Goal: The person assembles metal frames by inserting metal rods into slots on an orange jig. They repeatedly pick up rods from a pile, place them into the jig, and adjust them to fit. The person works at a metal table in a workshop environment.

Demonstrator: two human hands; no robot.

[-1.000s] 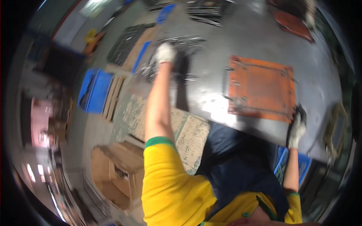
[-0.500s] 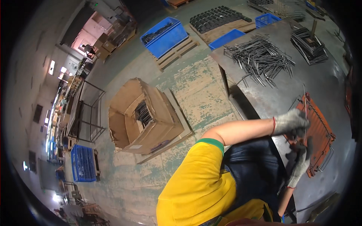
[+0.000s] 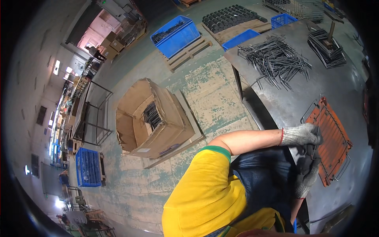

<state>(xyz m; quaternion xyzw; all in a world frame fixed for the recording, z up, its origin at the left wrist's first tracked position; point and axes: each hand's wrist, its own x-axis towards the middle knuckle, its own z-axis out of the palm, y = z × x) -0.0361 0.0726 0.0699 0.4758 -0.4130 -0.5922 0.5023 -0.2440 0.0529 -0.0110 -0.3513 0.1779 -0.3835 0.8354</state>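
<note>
In a grey glove, my left hand has its fingers closed on a thin metal rod beside an orange slotted plate. My right hand, gloved with dark fingers, is closed around the rod's lower end, close below the left hand. The rod stands roughly lengthwise along the plate's left edge. Bent wire loops stick out at the plate's sides, and several rods lie across it. How the fingertips grip is partly hidden by the gloves.
The metal table carries a heap of loose rods and a stack of bent wire frames around a post. On the floor to the left stand a cardboard box with dark metal parts, a blue bin on a pallet, and a blue crate.
Both hands have drawn left, off the orange plate toward my body, with the rod between them. My right fingers have closed in nearer to the left hand. The view has shifted slightly.
</note>
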